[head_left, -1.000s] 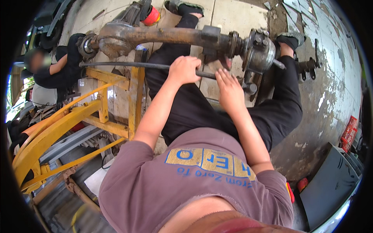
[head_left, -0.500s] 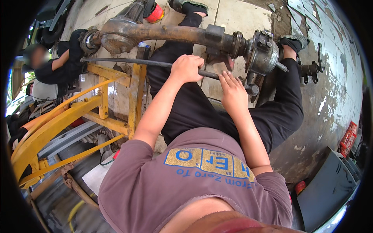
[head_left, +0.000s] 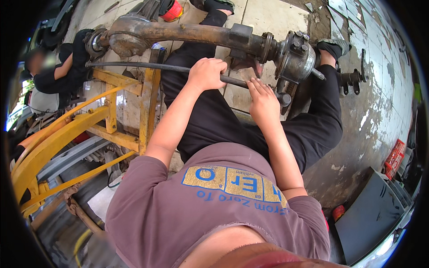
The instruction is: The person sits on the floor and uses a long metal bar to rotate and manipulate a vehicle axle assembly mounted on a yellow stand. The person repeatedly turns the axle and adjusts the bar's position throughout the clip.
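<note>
Running alongside rusty-brn axle (head_left: 196, 34), long, thin, dk, smooth-looking rod (head_left: 134, 65) has L hand (head_left: 207, 73) w/ grip wrapped round it, R hand (head_left: 263, 100) w/ fingers laid against it, can't tell if pinching.

Dark grey rod (head_left: 138, 65); rust-brown axle (head_left: 196, 35); yellow frame (head_left: 148, 102); black trousers (head_left: 313, 134).

Compared with half a second earlier, the view had shifted slightly: the axle (head_left: 196, 35), the rod (head_left: 143, 65), the left hand (head_left: 207, 74) and the right hand (head_left: 264, 102) sat farther left and higher, while the red bucket (head_left: 172, 12) and left shoe (head_left: 225, 6) stood nearer the top edge.
</note>
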`<state>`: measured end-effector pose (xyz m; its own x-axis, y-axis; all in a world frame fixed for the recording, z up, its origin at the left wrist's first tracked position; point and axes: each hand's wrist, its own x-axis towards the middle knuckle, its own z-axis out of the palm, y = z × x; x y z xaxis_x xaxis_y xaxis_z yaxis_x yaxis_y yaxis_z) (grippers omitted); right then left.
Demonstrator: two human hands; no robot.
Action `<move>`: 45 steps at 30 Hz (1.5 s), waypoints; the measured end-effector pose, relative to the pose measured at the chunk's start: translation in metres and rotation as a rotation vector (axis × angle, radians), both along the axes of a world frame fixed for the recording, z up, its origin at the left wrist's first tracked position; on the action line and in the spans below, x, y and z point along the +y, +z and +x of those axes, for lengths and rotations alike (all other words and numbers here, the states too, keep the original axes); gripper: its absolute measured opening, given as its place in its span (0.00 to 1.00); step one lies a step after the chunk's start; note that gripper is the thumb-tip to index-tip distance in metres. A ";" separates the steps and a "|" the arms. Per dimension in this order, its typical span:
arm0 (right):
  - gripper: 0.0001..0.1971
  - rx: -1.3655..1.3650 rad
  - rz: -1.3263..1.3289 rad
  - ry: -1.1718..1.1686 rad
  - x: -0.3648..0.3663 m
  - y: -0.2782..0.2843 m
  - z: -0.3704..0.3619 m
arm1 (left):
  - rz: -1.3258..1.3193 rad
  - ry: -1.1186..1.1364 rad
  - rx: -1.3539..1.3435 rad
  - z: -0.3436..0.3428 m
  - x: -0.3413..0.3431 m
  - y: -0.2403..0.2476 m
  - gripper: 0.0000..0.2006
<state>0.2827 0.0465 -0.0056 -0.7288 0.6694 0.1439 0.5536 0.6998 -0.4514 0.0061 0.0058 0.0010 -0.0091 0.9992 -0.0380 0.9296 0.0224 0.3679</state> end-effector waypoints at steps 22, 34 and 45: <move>0.26 -0.070 0.064 0.058 -0.004 0.008 0.002 | 0.043 -0.002 -0.018 0.000 -0.004 -0.007 0.14; 0.28 0.275 -0.106 -0.066 0.042 0.042 0.021 | 0.033 0.013 0.040 0.003 0.000 0.000 0.14; 0.29 -0.017 -0.004 0.055 -0.005 -0.008 -0.008 | 0.090 -0.027 -0.001 0.002 -0.008 -0.008 0.14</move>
